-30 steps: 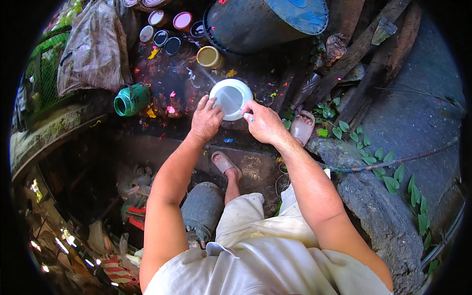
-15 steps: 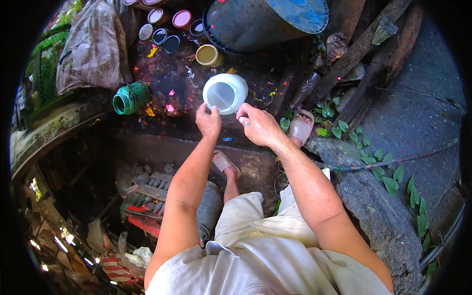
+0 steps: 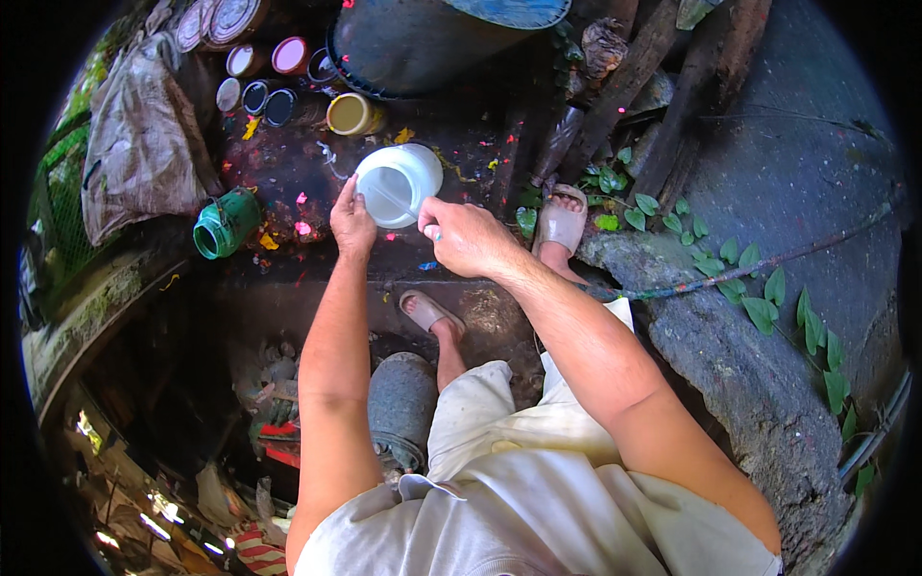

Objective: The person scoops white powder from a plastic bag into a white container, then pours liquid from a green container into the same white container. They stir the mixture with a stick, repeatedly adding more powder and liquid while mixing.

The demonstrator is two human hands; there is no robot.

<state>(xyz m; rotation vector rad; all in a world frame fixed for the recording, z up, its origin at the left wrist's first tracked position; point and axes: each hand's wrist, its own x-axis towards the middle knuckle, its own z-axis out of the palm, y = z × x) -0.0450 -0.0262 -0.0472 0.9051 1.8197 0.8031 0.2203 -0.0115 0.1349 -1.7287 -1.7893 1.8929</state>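
A white wide-mouthed plastic jar point(image 3: 429, 171) is tilted so that its mouth faces me. My left hand point(image 3: 352, 227) is closed on the jar's left side, fingers along the wall and thumb near the rim. Between the pinched fingers of my right hand point(image 3: 471, 237) is a thin pale stick point(image 3: 400, 203), which slants through the mouth into the jar. The jar's inside looks pale; whether it contains liquid, I cannot tell. Just beyond the jar stands a tub of yellowish-brown paint point(image 3: 351, 114). Off to the left, a green jar point(image 3: 227, 223) lies tipped on its side.
Several small paint tubs point(image 3: 279, 107) stand at the back left, beside a large blue drum point(image 3: 432, 43). A grey sack point(image 3: 144, 144) hangs at the left. Timber poles point(image 3: 639, 91), a leafy vine point(image 3: 759, 312) and a rough stone block point(image 3: 749, 413) occupy the right. My sandalled feet are below.
The whole view has shifted, so the surroundings sit farther left. My left hand has moved up along the jar's side. The right hand still has the stick in the jar.
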